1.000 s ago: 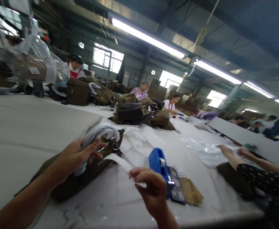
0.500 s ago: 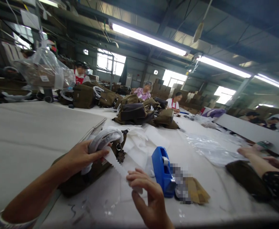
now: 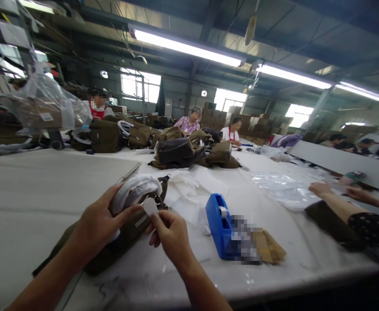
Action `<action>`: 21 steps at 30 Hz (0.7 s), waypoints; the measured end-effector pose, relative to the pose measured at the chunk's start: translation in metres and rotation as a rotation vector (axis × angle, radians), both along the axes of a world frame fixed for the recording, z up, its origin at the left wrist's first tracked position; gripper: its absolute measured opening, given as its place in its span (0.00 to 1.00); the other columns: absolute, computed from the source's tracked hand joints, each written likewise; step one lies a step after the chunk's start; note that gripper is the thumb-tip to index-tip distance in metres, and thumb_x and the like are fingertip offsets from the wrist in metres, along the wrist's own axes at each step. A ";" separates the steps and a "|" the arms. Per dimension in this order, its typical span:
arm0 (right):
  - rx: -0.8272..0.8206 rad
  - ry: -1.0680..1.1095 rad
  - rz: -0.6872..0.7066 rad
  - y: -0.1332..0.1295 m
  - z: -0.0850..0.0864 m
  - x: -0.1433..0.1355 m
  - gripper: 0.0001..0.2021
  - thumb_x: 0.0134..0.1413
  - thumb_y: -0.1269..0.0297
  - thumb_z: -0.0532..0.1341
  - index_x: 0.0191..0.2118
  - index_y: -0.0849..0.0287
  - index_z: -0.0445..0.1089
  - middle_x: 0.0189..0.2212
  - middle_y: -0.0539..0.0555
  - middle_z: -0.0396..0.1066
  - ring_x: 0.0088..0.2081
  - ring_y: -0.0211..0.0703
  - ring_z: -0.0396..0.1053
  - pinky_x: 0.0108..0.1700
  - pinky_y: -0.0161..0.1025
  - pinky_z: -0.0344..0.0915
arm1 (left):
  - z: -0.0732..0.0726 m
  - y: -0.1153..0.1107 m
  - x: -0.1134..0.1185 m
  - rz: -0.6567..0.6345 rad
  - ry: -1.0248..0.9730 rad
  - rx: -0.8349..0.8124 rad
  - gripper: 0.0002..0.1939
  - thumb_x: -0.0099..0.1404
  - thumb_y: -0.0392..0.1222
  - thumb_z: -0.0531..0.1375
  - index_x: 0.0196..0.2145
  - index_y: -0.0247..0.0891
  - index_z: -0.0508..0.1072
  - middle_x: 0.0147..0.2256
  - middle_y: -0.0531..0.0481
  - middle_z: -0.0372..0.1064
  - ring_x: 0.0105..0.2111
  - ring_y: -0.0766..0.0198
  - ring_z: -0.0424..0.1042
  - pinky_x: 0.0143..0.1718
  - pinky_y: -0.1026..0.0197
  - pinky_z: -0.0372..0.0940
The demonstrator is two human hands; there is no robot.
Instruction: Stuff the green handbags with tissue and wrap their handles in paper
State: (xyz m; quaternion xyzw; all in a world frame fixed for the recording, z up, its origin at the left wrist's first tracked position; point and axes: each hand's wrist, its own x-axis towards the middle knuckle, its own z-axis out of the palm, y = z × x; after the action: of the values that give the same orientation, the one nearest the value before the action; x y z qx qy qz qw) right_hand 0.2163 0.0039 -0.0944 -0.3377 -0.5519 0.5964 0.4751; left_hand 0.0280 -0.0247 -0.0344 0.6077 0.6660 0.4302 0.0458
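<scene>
An olive-brown fabric bag [image 3: 112, 255] lies on the table below my hands. My left hand [image 3: 94, 220] is closed around its carrying handle [image 3: 140, 185], which is wrapped in white padding. Between the left thumb and my right hand [image 3: 173, 237] runs a short whitish strip of tape [image 3: 150, 206], bowed outward. The right thumb and fingers pinch the strip's lower end, just in front of the bag. Dark metal hardware [image 3: 159, 201] hangs by the handle, partly hidden by the right fingers. A blue tape dispenser [image 3: 216, 224] stands to the right of my hands.
Brown paper pieces [image 3: 269, 246] lie beside the dispenser. White wrapping sheets [image 3: 189, 185] and clear plastic bags [image 3: 283, 190] are spread beyond. A pile of similar bags [image 3: 176, 151] sits farther back. A co-worker's arms [image 3: 338, 203] handle another dark bag [image 3: 332, 224] at right.
My right hand has moved left and up to the handle, bringing its end of the tape strip near my left thumb. The strip, stretched between the hands before, is now bent.
</scene>
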 end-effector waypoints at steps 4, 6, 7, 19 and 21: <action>-0.045 0.082 0.123 0.005 0.018 -0.009 0.31 0.54 0.31 0.70 0.31 0.60 0.76 0.22 0.52 0.75 0.15 0.33 0.63 0.16 0.29 0.58 | -0.002 -0.010 0.005 0.007 0.193 0.199 0.25 0.72 0.61 0.58 0.55 0.45 0.81 0.51 0.43 0.84 0.49 0.44 0.84 0.52 0.53 0.77; -0.035 0.146 0.167 0.005 0.034 -0.011 0.29 0.55 0.33 0.70 0.30 0.59 0.75 0.21 0.51 0.74 0.16 0.32 0.63 0.17 0.29 0.58 | -0.003 -0.012 0.006 -0.111 0.257 0.261 0.23 0.75 0.57 0.58 0.56 0.45 0.83 0.55 0.43 0.83 0.54 0.45 0.82 0.59 0.53 0.75; -0.031 0.177 0.185 0.005 0.042 -0.011 0.27 0.55 0.35 0.70 0.30 0.59 0.75 0.21 0.50 0.73 0.17 0.33 0.62 0.18 0.29 0.58 | -0.003 -0.012 0.005 -0.159 0.266 0.279 0.23 0.75 0.58 0.58 0.57 0.45 0.83 0.57 0.43 0.82 0.56 0.46 0.81 0.62 0.52 0.73; -0.008 0.219 0.326 0.009 0.064 -0.009 0.27 0.52 0.36 0.73 0.33 0.60 0.77 0.23 0.48 0.71 0.19 0.31 0.61 0.20 0.28 0.57 | 0.027 -0.003 0.003 -0.240 -0.526 -0.185 0.38 0.65 0.77 0.62 0.54 0.41 0.84 0.33 0.50 0.84 0.31 0.55 0.80 0.30 0.62 0.75; 0.013 0.180 0.334 0.010 0.065 -0.008 0.27 0.53 0.35 0.73 0.34 0.59 0.78 0.23 0.48 0.72 0.19 0.32 0.63 0.21 0.28 0.61 | 0.034 0.002 0.004 -0.261 -0.518 -0.214 0.34 0.59 0.73 0.70 0.46 0.40 0.86 0.29 0.52 0.82 0.31 0.56 0.80 0.30 0.64 0.73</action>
State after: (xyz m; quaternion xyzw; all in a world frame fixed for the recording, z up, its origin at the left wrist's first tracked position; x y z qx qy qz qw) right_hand 0.2087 0.0136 -0.0290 -0.1835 -0.5594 0.6911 0.4192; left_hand 0.0317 -0.0231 -0.0002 0.5498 0.5902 0.4886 0.3327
